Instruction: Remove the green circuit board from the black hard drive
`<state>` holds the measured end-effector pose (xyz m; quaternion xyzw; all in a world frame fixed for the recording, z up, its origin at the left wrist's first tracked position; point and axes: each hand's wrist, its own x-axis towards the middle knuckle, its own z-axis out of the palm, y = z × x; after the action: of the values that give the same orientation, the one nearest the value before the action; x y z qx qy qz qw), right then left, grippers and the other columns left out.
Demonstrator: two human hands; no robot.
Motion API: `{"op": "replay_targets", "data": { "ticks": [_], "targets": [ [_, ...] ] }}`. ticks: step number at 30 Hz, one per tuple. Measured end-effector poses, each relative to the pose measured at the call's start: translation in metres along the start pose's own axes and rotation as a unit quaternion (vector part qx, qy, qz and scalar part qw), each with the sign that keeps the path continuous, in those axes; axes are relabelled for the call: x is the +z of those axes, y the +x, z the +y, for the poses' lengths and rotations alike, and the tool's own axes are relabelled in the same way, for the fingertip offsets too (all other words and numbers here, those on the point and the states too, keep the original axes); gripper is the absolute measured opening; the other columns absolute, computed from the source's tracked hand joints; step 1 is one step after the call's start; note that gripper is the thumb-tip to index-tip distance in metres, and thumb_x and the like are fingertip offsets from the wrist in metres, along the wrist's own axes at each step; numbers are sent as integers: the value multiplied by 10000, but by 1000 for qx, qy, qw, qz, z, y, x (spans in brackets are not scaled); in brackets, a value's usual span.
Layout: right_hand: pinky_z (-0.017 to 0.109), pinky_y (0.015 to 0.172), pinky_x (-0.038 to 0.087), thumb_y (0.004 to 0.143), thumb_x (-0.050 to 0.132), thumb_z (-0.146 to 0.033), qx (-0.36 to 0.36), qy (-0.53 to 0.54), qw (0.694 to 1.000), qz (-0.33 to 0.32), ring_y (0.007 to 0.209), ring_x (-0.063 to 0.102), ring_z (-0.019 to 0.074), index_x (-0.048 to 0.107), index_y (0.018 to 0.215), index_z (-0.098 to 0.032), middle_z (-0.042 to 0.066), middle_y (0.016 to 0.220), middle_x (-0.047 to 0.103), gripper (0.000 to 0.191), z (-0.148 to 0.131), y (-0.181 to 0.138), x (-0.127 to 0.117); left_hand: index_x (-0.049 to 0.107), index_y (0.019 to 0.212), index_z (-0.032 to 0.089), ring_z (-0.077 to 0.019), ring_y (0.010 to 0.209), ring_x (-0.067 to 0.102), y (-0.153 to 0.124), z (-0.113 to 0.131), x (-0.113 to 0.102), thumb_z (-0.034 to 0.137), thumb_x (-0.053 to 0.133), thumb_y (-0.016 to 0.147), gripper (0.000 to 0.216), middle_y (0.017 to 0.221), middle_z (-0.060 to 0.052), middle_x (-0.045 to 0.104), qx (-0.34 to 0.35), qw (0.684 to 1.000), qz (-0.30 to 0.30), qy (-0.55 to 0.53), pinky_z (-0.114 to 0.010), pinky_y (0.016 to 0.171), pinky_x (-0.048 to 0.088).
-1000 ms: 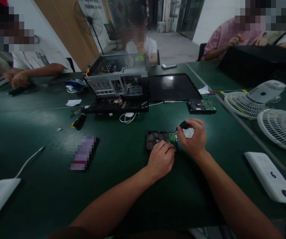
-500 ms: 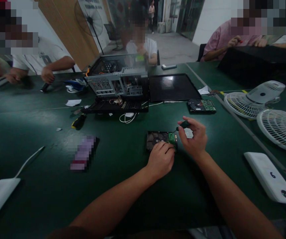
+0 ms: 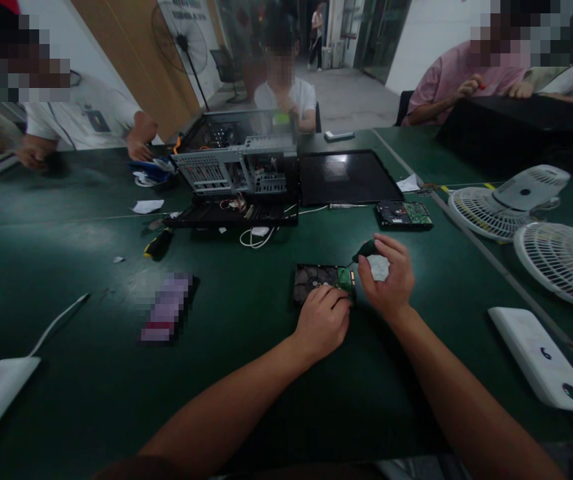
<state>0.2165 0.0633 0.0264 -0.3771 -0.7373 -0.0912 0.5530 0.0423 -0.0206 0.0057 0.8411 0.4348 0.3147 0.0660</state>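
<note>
A hard drive (image 3: 308,275) with a green circuit board lies flat on the green table. My left hand (image 3: 322,317) grips its near right side, with fingers curled over the edge and hiding part of it. Between the thumb and fingers of my right hand (image 3: 390,277) is a dark green-handled screwdriver (image 3: 365,251), held at a slant. Its thin shaft points down and left to the board's far right corner; whether the tip sits in a screw I cannot tell. A white scrap shows behind my right hand.
Beyond the drive stand an open computer case (image 3: 236,170) and a black side panel (image 3: 346,175). A second hard drive (image 3: 404,215) lies near the panel. To the left are a yellow-black screwdriver (image 3: 157,244) and a phone (image 3: 169,303); white fans (image 3: 521,193) and a power bank (image 3: 544,357) sit right. Several people sit around.
My right fingers have shifted slightly on the screwdriver handle, while its tip stays by the same corner. My left hand and the drive keep their place. A person at left has moved a hand rightward.
</note>
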Motion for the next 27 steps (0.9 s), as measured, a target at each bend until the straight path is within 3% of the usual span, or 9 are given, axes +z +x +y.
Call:
{"op": "replay_targets", "data": {
  "ticks": [4, 9, 14, 18, 22, 27],
  "targets": [
    [495, 933, 587, 879, 687, -141, 4, 14, 1000, -9, 1209, 633, 280, 446, 1403, -286, 111, 1377, 592, 595, 1, -1, 1, 684, 1071, 170, -270, 1102, 597, 0, 0, 0, 170, 562, 955, 168, 1171, -85, 698, -4, 1000, 2, 3, -447, 957, 513],
    [501, 932, 568, 822, 768, -164, 4, -25, 999, 24, 1103, 636, 275, 529, 1312, -273, 96, 1197, 632, 556, 0, 1, -3, 685, 1070, 174, -271, 1107, 600, 0, 0, 0, 169, 572, 949, 166, 1177, -86, 696, -3, 1000, 1, 5, -448, 958, 511],
    [507, 918, 582, 865, 667, -135, 14, 38, 999, -25, 1202, 610, 296, 446, 1394, -273, 119, 1303, 608, 590, 3, 0, -3, 684, 1076, 171, -270, 1106, 595, 0, 0, 0, 166, 566, 950, 173, 1179, -84, 695, -4, 1000, -4, 4, -446, 964, 507],
    [428, 819, 604, 867, 681, -149, 19, 12, 999, -24, 1096, 635, 265, 456, 1390, -262, 116, 1235, 605, 581, 3, -2, -1, 687, 1081, 166, -274, 1112, 595, 0, 0, 0, 161, 563, 950, 180, 1181, -85, 694, -2, 1000, 0, 1, -446, 964, 509],
    [431, 806, 593, 826, 763, -188, 11, -33, 999, -4, 963, 626, 239, 499, 1336, -263, 78, 1080, 598, 578, 1, 0, -3, 688, 1078, 165, -273, 1120, 593, -1, 0, 0, 167, 561, 953, 178, 1180, -88, 694, -2, 1000, 3, 0, -445, 973, 507],
    [440, 828, 609, 889, 653, -163, 24, 50, 997, -46, 1103, 640, 265, 432, 1415, -273, 123, 1298, 570, 581, 1, -2, -2, 689, 1074, 169, -276, 1112, 598, -1, 0, 0, 162, 566, 943, 180, 1174, -93, 693, -3, 1000, 1, 0, -445, 955, 512]
  ]
}}
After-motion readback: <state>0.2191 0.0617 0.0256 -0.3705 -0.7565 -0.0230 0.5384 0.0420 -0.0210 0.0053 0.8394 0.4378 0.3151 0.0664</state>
